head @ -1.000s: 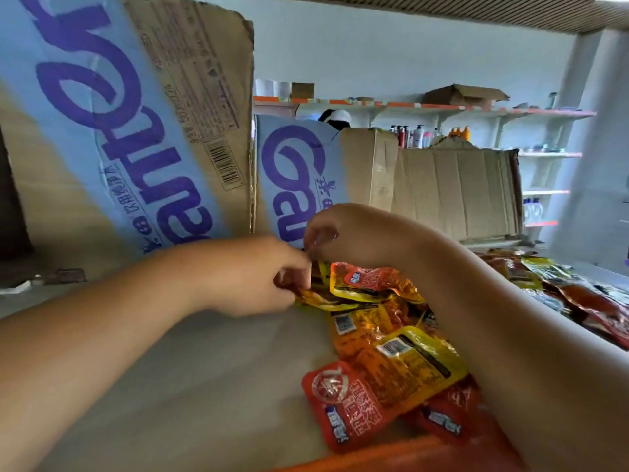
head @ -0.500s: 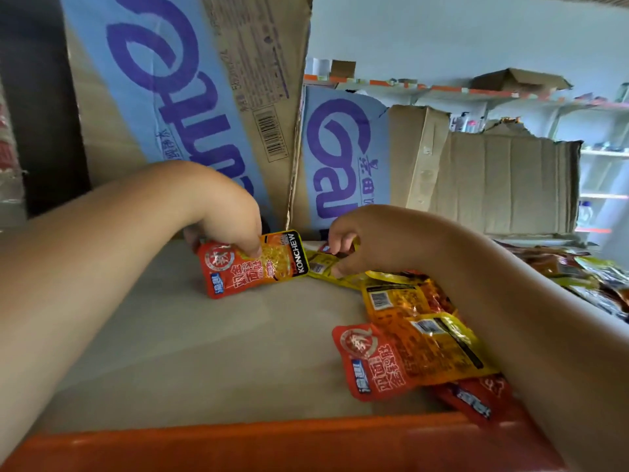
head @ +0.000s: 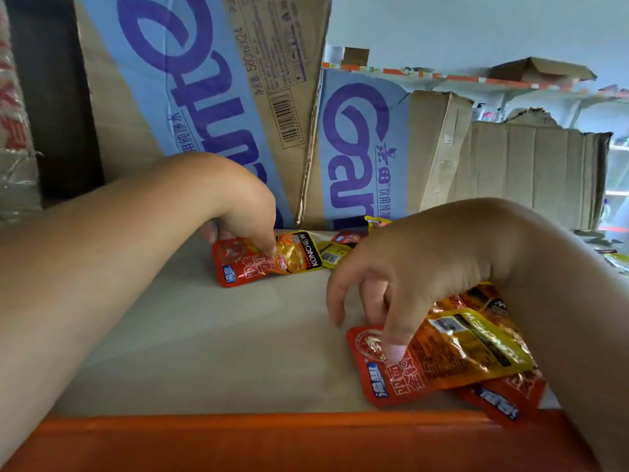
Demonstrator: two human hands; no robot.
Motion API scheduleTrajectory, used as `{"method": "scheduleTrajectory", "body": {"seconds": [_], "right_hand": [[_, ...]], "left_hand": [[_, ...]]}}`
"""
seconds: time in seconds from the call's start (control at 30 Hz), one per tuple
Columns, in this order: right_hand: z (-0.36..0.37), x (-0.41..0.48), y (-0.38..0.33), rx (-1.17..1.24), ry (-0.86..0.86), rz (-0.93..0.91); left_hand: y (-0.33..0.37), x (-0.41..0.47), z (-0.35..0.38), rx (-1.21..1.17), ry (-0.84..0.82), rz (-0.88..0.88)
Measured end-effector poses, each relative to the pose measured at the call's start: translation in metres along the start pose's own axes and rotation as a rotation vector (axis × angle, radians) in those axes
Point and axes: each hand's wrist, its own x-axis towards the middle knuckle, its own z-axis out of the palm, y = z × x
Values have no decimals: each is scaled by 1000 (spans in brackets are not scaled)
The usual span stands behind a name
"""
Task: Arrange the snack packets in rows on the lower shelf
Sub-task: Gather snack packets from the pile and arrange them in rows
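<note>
Head view: on the left, the left hand bends down at the wrist over a red-and-orange KONCHEW packet lying flat near the back of the lower shelf, close to the cardboard boxes. Its fingers curl onto the packet, thumb at the far edge, holding it. To start a row well, I'd square that packet to the boxes and leave room beside it. Further right, the right hand arches over the loose pile, fingers spread and bent, one fingertip pressing the top packet near the orange front edge. Better to slide that one out alone than drag the heap.
</note>
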Motion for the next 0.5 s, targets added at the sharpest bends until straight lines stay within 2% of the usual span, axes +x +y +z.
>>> {"method": "scheduleTrajectory", "body": {"seconds": [0.07,0.1,0.27,0.33,0.4,0.43,0.5], "right_hand": [[2,0,1,63,42,-64],[2,1,3,121,116,-118],[-7,3,21,502,877,-419],[-8,4,25,531,1041,-494],[-7,4,29,410,1058,-465],[-7,3,30,363,977,-442],[-4,0,30,297,638,-369]], "left_hand": [[1,1,2,-23,-15,7],[1,2,3,-34,-17,10],[-3,5,4,-61,-37,7],[-4,4,3,-52,-37,11],[-3,4,3,-57,-27,51],[-3,4,3,-64,-17,86],[-1,3,4,-75,-1,167]]}}
